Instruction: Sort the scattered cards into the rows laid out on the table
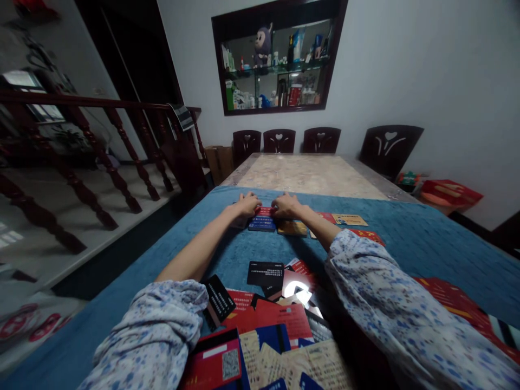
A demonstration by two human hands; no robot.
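Both my arms reach forward over a blue cloth (170, 238) that covers the near part of a table. My left hand (246, 204) and my right hand (285, 205) rest side by side, fingers curled down onto a red card (265, 210) that lies between them. A blue card (262, 223) sits just below that one and a brownish card (292, 228) lies to its right. More cards, red (368, 235) and yellow (349, 219), lie to the right of my right hand. A black card (265, 273) lies nearer me.
A heap of red, black and beige cards (268, 336) lies near me. Bare marble tabletop (304, 176) extends beyond the cloth, with dark chairs (280, 141) at the far end. A wooden railing (122, 141) is left; a wall cabinet (276, 59) holds bottles.
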